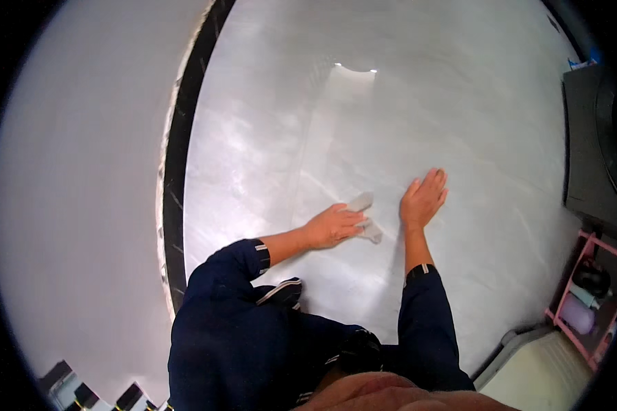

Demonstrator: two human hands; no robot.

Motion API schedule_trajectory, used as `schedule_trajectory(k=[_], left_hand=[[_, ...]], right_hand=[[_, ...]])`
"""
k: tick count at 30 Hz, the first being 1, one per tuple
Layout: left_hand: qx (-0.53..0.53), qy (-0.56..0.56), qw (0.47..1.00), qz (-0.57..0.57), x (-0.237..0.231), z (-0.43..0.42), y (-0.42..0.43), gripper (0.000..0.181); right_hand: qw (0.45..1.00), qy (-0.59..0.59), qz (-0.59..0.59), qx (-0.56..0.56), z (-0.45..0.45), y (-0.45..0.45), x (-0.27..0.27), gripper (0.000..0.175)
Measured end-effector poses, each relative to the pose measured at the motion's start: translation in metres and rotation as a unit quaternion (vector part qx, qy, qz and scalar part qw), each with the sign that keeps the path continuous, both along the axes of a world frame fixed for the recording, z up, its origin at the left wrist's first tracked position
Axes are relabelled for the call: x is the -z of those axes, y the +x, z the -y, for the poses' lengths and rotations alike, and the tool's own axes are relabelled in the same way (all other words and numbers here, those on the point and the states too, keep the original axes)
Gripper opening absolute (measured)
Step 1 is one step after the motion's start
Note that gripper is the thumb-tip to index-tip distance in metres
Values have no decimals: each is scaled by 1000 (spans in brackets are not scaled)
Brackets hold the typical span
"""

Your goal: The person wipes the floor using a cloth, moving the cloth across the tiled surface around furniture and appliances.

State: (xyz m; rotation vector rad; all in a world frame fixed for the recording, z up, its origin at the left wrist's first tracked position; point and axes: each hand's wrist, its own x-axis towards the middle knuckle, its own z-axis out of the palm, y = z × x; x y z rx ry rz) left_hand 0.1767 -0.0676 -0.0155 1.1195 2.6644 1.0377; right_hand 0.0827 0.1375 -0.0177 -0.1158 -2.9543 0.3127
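Note:
Over a small light-grey cloth lies my left hand, holding it against the glossy, pale marbled floor. Two ends of the cloth stick out beyond my fingers; its middle is hidden beneath them. To the right and slightly farther forward, my right hand rests palm down on the floor. It holds nothing, and its thumb stands a little apart from the fingers. Dark blue sleeves cover both arms down to the forearms.
Black skirting runs along the grey wall at left. On the right are a dark boxy object, a pink rack holding several items, and a cream-coloured object. Black-and-white shapes show at lower left.

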Motion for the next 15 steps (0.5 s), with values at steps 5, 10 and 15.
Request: schedule_trajectory(k=[5, 10, 15], left_hand=[[-166, 162, 960, 154, 15, 25, 36, 22], [-530, 184, 823, 87, -18, 139, -43, 27], [-435, -93, 890, -101, 20, 164, -82, 34]], right_hand=[[1000, -1, -8, -8, -1, 1, 9, 47], [1000, -6, -2, -15, 7, 4, 2, 49], [996, -24, -28, -83, -7, 9, 7, 50]])
